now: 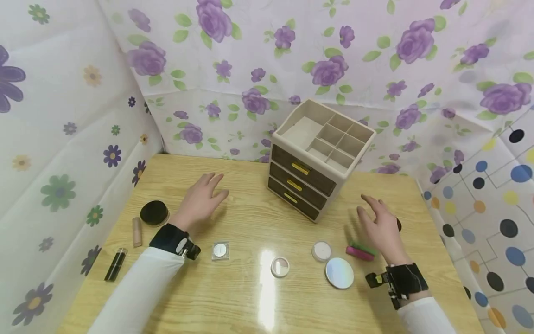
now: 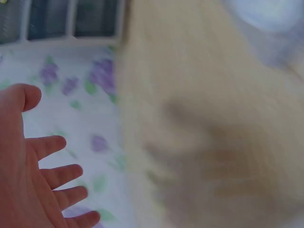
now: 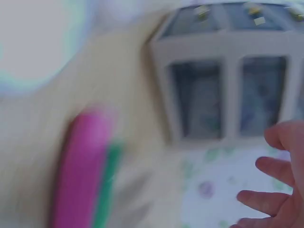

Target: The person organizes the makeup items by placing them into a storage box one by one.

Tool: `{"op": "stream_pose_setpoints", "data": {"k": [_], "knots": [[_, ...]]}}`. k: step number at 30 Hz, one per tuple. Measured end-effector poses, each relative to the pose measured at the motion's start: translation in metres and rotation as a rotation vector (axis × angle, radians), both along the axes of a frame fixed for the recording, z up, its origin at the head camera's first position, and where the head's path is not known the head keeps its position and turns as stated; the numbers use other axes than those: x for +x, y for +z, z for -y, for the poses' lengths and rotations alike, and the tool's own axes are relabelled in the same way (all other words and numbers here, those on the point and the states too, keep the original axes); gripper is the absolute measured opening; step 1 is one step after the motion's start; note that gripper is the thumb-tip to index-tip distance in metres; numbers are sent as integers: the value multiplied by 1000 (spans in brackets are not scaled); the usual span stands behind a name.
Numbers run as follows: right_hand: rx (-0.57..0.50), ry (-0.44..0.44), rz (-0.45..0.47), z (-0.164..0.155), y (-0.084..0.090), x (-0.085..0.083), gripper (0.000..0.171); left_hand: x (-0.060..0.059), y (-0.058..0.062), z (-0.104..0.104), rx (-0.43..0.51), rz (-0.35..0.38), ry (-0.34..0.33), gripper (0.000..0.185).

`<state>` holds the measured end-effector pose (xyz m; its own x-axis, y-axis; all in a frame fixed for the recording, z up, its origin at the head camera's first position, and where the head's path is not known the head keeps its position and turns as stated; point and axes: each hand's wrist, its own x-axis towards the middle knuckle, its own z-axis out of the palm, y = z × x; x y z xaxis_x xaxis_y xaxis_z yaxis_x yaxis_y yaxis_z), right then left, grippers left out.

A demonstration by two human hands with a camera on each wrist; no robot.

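Both hands float just over the bench [image 1: 250, 297], and neither one holds anything. The left hand [image 1: 201, 199] has its grip spread wide, with flat, loose fingers [image 2: 57, 175]. Nothing sits right under it. Behind its wrist lies a small clear square case [image 1: 219, 250], and out to its left sits a black round lid [image 1: 154, 213], a tan stick [image 1: 136, 231] and a dark tube [image 1: 115, 264].

The right hand [image 1: 380, 228] is also spread, its fingers [image 3: 266, 199] a little bent. A pink and green bar [image 1: 361, 251] lies just beside its palm, on the thumb side. Farther off on that side sit a small white pot [image 1: 321, 251], a shiny round mirror [image 1: 339, 272] and a little round compact [image 1: 280, 266].

The drawer box [image 1: 319, 160] stands ahead of both hands, between them, nearer the right one. Its three drawers look closed, and the cups on top are empty.

I think the right hand is about to pick up the bar. To do it well, it should come down slowly, pinch the bar by its long sides, and lift straight up so the pot nearby does not get bumped. The wrist views are blurry, so slower is better.
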<state>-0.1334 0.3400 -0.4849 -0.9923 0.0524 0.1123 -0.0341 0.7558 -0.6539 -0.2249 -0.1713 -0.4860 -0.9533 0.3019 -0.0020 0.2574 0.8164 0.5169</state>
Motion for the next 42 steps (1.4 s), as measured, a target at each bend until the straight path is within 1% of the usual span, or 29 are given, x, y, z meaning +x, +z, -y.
{"op": "stream_pose_setpoints", "data": {"k": [3, 6, 8, 10, 12, 13, 15, 18, 20, 22, 26, 30, 36, 39, 42], "knots": [[-156, -39, -36, 14, 21, -2, 60, -8, 26, -21, 60, -28, -7, 70], [-365, -47, -33, 30, 42, -7, 62, -17, 54, -42, 133, -46, -18, 68], [-504, -60, -12, 42, 54, -10, 64, -25, 68, -56, 197, -48, -23, 66], [-626, -66, -2, 55, 63, -13, 65, -32, 81, -70, 283, -45, -31, 63], [-703, -76, 1, 67, 70, -15, 67, -38, 91, -83, 375, -13, -24, 64], [-723, -76, 1, 72, 72, -17, 68, -42, 95, -90, 421, 12, -18, 65], [-729, -67, -9, 83, 75, -22, 72, -47, 101, -102, 506, 63, 0, 69], [-715, -39, -35, 97, 77, -29, 76, -52, 106, -117, 604, 128, 21, 73], [-707, -26, -53, 103, 77, -33, 78, -53, 106, -125, 644, 150, 21, 71], [-712, -22, -68, 107, 77, -34, 78, -54, 106, -132, 660, 164, 12, 68], [-714, -21, -105, 109, 77, -35, 74, -53, 105, -138, 672, 158, -1, 64], [-683, -17, -116, 106, 78, -34, 72, -54, 104, -140, 676, 150, 1, 64], [-658, -42, -85, 98, 82, -31, 73, -53, 107, -142, 683, 157, -3, 62], [-641, -38, -63, 95, 84, -31, 75, -51, 107, -139, 685, 135, -7, 59], [-618, -34, -35, 91, 85, -30, 77, -48, 107, -136, 663, 102, -15, 54]]}}
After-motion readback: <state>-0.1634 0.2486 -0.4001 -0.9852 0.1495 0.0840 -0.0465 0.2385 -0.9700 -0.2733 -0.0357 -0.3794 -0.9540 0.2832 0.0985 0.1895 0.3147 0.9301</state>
